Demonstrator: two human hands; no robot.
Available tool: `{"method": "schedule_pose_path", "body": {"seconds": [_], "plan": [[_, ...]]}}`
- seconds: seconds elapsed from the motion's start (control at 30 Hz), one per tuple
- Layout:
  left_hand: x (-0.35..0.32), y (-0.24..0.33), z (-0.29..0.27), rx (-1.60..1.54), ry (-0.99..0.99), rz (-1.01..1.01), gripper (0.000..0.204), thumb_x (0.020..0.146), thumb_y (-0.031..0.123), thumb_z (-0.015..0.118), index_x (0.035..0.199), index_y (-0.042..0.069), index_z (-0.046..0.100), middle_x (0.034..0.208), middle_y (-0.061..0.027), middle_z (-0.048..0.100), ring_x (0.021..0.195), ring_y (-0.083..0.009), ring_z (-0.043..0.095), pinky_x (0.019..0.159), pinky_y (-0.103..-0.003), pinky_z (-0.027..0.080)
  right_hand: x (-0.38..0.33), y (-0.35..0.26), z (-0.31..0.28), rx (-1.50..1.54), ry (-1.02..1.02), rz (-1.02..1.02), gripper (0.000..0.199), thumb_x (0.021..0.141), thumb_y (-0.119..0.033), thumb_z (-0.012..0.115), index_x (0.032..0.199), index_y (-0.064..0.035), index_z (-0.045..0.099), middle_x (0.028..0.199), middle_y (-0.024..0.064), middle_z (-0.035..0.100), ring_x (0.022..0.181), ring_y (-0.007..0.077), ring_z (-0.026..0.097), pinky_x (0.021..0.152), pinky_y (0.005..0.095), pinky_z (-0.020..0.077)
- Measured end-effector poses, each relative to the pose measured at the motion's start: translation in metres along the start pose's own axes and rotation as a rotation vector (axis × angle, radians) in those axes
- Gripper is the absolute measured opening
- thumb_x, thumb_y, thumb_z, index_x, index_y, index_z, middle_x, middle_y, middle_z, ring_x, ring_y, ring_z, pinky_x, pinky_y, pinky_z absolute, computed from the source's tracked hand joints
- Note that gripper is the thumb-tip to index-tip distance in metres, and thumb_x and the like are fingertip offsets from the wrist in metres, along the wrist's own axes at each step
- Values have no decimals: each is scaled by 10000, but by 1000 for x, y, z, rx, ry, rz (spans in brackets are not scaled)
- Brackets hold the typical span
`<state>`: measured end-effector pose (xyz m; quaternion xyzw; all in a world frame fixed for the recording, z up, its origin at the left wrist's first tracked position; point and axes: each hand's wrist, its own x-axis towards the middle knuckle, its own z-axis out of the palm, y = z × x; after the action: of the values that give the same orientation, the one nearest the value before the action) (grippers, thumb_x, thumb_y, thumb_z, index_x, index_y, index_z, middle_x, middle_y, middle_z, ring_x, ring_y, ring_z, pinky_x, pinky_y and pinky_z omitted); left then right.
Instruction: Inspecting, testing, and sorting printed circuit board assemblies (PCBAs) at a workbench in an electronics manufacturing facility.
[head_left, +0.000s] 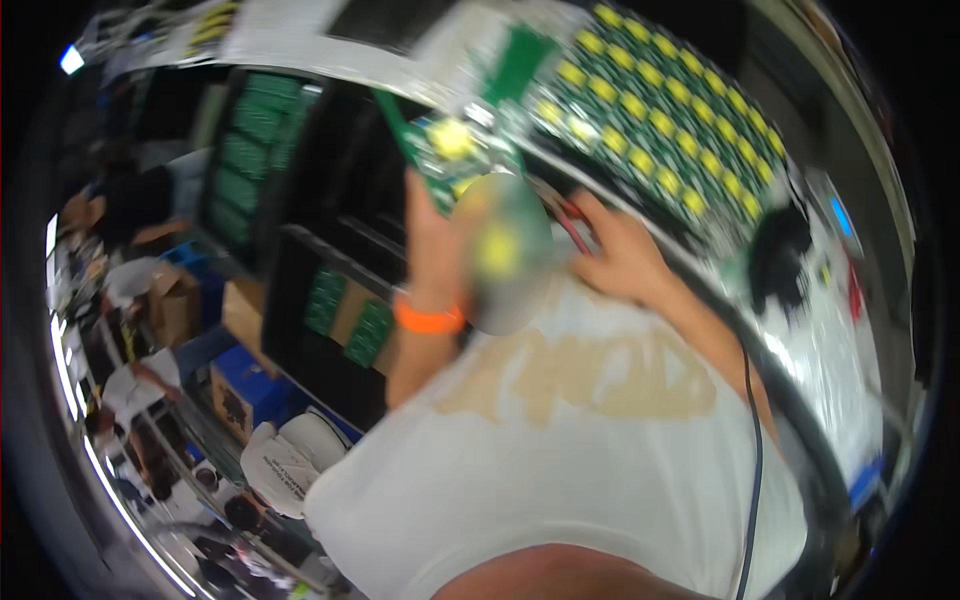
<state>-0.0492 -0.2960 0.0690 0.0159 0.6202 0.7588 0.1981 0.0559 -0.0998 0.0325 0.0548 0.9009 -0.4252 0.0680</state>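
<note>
The picture is tilted and blurred. My left hand, with an orange band on the wrist, is raised and closed on a green circuit board that carries a yellow part. Just to its right, my right hand grips a thin red-handled tool, its tip near the lower edge of the board. Beyond both hands lies a large tray filled with several rows of like green boards with yellow parts. My white shirt fills the lower middle.
A black rack at left holds more green boards. Below it stand cardboard boxes and a blue box. A black cable runs down my right side. A black object rests on the white bench at right.
</note>
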Motion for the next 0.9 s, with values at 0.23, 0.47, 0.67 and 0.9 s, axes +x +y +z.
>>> {"method": "schedule_pose_path", "body": {"seconds": [0.23, 0.47, 0.67, 0.9], "plan": [[6, -14, -11, -156, -53, 4, 586, 838, -64, 616, 1370, 65, 406, 1118, -82, 627, 897, -132, 601, 792, -251, 502, 10, -14, 7, 77, -12, 60, 443, 637, -110, 606, 1074, -56, 563, 782, 128, 644, 630, 332, 538, 608, 391, 446], [2, -11, -7, -84, -45, 77, 607, 850, -52, 595, 1404, 76, 382, 1141, -86, 619, 932, -139, 596, 847, -270, 487, 9, -15, 7, 83, 26, 24, 431, 642, -94, 604, 1068, -54, 556, 750, 125, 632, 615, 335, 535, 598, 401, 442], [4, -18, -11, -97, -29, 119, 612, 854, -45, 591, 1413, 84, 378, 1159, -90, 612, 949, -141, 591, 869, -278, 477, 17, -35, -6, 1, -108, 143, 455, 675, -90, 615, 1125, -58, 555, 979, 142, 705, 849, 392, 645, 734, 428, 495], [4, -11, -16, -309, -54, -21, 620, 851, -65, 573, 1416, 92, 372, 1164, -105, 614, 923, -146, 605, 806, -275, 508, 20, -25, -1, 152, -100, 75, 405, 657, -84, 598, 1059, -59, 545, 821, 96, 611, 692, 266, 529, 650, 332, 434]]}}
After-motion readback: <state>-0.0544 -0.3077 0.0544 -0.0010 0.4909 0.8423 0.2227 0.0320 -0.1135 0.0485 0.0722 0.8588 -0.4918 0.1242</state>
